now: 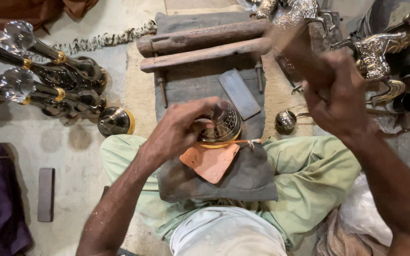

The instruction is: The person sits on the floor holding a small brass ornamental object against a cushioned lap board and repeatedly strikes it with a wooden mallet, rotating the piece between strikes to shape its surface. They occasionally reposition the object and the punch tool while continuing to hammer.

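I sit cross-legged on the floor with a dark grey cloth (243, 178) and an orange pad (210, 162) over my lap. My left hand (179, 130) grips a round engraved brass piece (224, 125) and presses it against the pad. My right hand (335, 97) is raised to the right, closed around a wooden handle (288, 45) that is blurred by motion; its head cannot be made out.
Two rusty iron bars (205, 42) lie on a grey mat ahead, with a flat grey stone (239, 94). Several crystal-topped metal stands (48, 76) lie at the left beside a brass dome (115, 121). Metal horse figures (380, 52) stand at the right. A small metal ball (285, 121) rests nearby.
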